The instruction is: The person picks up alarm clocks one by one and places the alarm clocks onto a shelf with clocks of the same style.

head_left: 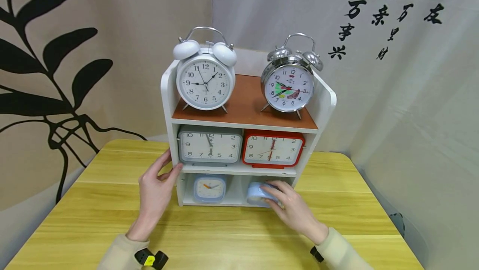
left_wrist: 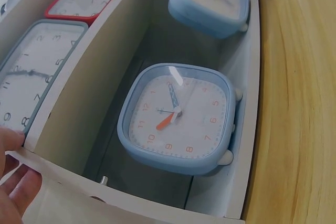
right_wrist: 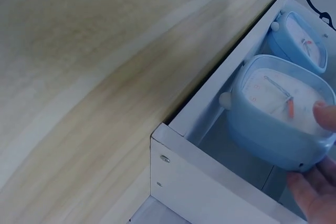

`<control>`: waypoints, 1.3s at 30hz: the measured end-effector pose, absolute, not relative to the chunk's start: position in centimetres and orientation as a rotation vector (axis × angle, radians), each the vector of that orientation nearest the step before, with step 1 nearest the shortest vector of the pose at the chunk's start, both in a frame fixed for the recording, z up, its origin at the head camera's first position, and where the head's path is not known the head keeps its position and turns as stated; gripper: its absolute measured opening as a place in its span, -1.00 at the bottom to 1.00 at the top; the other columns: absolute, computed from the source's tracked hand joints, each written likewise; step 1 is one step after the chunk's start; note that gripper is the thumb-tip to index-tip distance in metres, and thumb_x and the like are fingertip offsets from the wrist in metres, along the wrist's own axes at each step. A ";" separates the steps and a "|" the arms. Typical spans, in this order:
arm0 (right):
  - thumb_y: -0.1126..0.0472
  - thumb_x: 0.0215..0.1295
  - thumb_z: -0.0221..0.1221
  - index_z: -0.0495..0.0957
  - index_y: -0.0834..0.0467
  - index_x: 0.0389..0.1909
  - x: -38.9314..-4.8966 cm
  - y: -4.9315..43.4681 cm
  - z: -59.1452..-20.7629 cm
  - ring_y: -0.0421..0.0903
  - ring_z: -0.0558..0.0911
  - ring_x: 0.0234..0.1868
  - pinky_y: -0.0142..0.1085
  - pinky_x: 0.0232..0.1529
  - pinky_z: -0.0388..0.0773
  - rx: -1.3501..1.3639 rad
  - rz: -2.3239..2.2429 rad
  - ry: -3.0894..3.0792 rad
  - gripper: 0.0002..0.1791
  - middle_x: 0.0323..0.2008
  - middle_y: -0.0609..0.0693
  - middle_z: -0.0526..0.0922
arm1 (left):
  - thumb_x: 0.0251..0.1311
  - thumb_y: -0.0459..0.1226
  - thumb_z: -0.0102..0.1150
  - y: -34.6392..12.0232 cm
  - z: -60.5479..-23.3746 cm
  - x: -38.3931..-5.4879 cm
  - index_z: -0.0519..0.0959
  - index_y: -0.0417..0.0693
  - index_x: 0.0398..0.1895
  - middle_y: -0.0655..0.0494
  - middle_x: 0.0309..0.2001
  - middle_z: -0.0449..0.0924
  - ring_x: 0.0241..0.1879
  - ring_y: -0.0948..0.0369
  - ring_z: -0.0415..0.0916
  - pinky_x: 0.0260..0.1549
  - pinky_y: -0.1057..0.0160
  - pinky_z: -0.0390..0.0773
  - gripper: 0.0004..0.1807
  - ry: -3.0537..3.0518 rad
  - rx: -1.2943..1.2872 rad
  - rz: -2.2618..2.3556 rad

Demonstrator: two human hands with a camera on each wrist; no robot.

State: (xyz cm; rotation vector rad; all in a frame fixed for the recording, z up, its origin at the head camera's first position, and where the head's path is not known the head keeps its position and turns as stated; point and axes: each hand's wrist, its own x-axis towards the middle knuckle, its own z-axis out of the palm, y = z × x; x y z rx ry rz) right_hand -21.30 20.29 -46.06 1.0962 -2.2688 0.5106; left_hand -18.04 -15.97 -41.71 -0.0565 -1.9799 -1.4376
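A small white shelf [head_left: 239, 170] stands on the table and bears several clocks. My left hand [head_left: 159, 189] holds its left side panel at middle height, thumb at the front edge and fingers along the outer face. In the lower right compartment my right hand [head_left: 292, 209] grips a light blue alarm clock [right_wrist: 278, 114] by its upper part, with the thumb over its face and the fingers behind. This clock is tilted back, its face turned upward. A matching blue alarm clock [left_wrist: 178, 119] stands upright in the same bottom row, to the left.
On the middle level are a grey rectangular clock [head_left: 210, 145] and a red rectangular clock [head_left: 274, 148]. A white twin-bell clock [head_left: 206, 80] and a silver twin-bell clock [head_left: 289, 85] stand on the brown top board [head_left: 245, 95]. Beneath lies a wooden table [head_left: 224, 236]; curtains hang behind.
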 end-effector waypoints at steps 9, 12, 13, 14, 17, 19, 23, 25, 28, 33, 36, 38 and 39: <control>0.30 0.14 0.50 0.70 0.15 0.16 -21.4 20.3 -45.7 0.04 0.76 0.06 -0.12 0.02 0.80 1.051 0.473 -2.324 -0.49 0.14 0.13 0.76 | 0.32 -0.48 0.33 -16.0 -41.7 -18.1 0.55 -0.18 0.39 -0.28 0.29 0.65 0.06 0.81 0.48 -0.15 0.70 0.61 -0.45 -1.982 -0.061 -1.448; 0.29 0.18 0.49 0.70 0.15 0.17 -21.4 20.4 -45.7 0.04 0.77 0.06 -0.13 0.02 0.80 1.032 0.448 -2.343 -0.50 0.17 0.14 0.76 | 0.32 -0.48 0.33 -16.0 -41.7 -18.1 0.56 -0.19 0.39 -0.28 0.29 0.65 0.06 0.81 0.48 -0.16 0.71 0.61 -0.45 -1.980 -0.058 -1.445; 0.29 0.19 0.49 0.70 0.15 0.18 -21.4 20.4 -45.7 0.04 0.76 0.05 -0.13 0.01 0.80 1.027 0.437 -2.346 -0.50 0.17 0.13 0.75 | 0.32 -0.48 0.33 -16.0 -41.7 -18.1 0.55 -0.19 0.39 -0.28 0.29 0.65 0.06 0.81 0.48 -0.16 0.71 0.61 -0.45 -1.981 -0.058 -1.445; 0.28 0.19 0.49 0.70 0.15 0.18 -21.4 20.3 -45.7 0.04 0.76 0.05 -0.14 0.01 0.80 1.023 0.422 -2.344 -0.51 0.16 0.13 0.75 | 0.32 -0.48 0.33 -16.0 -41.7 -18.1 0.55 -0.19 0.39 -0.28 0.29 0.65 0.06 0.81 0.48 -0.15 0.71 0.61 -0.45 -1.981 -0.058 -1.446; 0.28 0.18 0.50 0.70 0.15 0.17 -21.5 20.2 -45.7 0.03 0.72 0.04 -0.16 -0.02 0.79 1.019 0.382 -2.319 -0.51 0.12 0.09 0.73 | 0.32 -0.48 0.33 -16.0 -41.7 -18.1 0.55 -0.19 0.39 -0.28 0.29 0.65 0.05 0.81 0.48 -0.15 0.70 0.61 -0.45 -1.979 -0.058 -1.451; 0.29 0.16 0.51 0.71 0.16 0.15 -21.6 20.1 -45.8 0.02 0.68 0.03 -0.18 -0.06 0.78 1.020 0.360 -2.291 -0.51 0.09 0.08 0.70 | 0.32 -0.48 0.33 -16.0 -41.7 -18.1 0.56 -0.19 0.39 -0.28 0.29 0.65 0.05 0.81 0.48 -0.15 0.70 0.61 -0.45 -1.980 -0.059 -1.450; 0.29 0.13 0.53 0.72 0.19 0.13 -21.7 19.9 -45.9 0.00 0.64 -0.01 -0.21 -0.11 0.76 1.017 0.309 -2.240 -0.51 0.05 0.08 0.68 | 0.32 -0.48 0.34 -16.0 -41.7 -18.1 0.56 -0.19 0.39 -0.28 0.29 0.65 0.05 0.81 0.48 -0.15 0.71 0.61 -0.45 -1.983 -0.060 -1.445; 0.28 0.13 0.52 0.72 0.20 0.12 -21.7 19.8 -46.0 0.00 0.65 -0.02 -0.22 -0.10 0.76 1.015 0.278 -2.227 -0.51 0.05 0.08 0.69 | 0.32 -0.48 0.34 -16.0 -41.7 -18.1 0.56 -0.20 0.38 -0.28 0.29 0.65 0.05 0.82 0.48 -0.15 0.71 0.61 -0.45 -1.983 -0.058 -1.444; 0.26 0.15 0.51 0.72 0.20 0.11 -21.8 19.8 -46.1 -0.02 0.65 -0.02 -0.22 -0.08 0.77 1.011 0.242 -2.223 -0.53 0.04 0.07 0.71 | 0.32 -0.48 0.34 -16.0 -41.7 -18.1 0.56 -0.20 0.38 -0.28 0.28 0.65 0.05 0.81 0.48 -0.15 0.71 0.61 -0.45 -1.981 -0.056 -1.450; 0.25 0.17 0.50 0.71 0.20 0.14 -21.9 19.7 -46.1 -0.02 0.66 -0.03 -0.22 -0.08 0.77 1.008 0.219 -2.228 -0.52 0.05 0.06 0.72 | 0.32 -0.48 0.33 -16.0 -41.7 -18.1 0.56 -0.21 0.38 -0.29 0.28 0.65 0.05 0.81 0.48 -0.15 0.70 0.61 -0.46 -1.978 -0.054 -1.453; 0.25 0.18 0.50 0.69 0.20 0.17 -22.1 19.7 -46.2 -0.02 0.66 -0.03 -0.22 -0.07 0.76 1.000 0.202 -2.237 -0.50 0.07 0.05 0.73 | 0.32 -0.48 0.33 -16.0 -41.7 -18.1 0.56 -0.21 0.38 -0.29 0.29 0.65 0.05 0.82 0.47 -0.15 0.71 0.61 -0.46 -1.982 -0.053 -1.445; 0.24 0.20 0.49 0.68 0.20 0.20 -22.2 19.7 -46.1 -0.02 0.67 -0.02 -0.21 -0.05 0.76 0.995 0.196 -2.249 -0.49 0.08 0.05 0.73 | 0.32 -0.48 0.33 -16.0 -41.7 -18.1 0.56 -0.21 0.38 -0.29 0.28 0.65 0.05 0.83 0.47 -0.15 0.71 0.61 -0.46 -1.983 -0.052 -1.442; 0.24 0.21 0.48 0.67 0.21 0.21 -22.2 19.6 -46.1 -0.01 0.68 -0.01 -0.21 -0.03 0.77 0.992 0.195 -2.254 -0.48 0.08 0.05 0.74 | 0.32 -0.48 0.33 -16.0 -41.7 -18.1 0.56 -0.21 0.38 -0.29 0.28 0.65 0.05 0.83 0.47 -0.15 0.71 0.61 -0.46 -1.983 -0.053 -1.441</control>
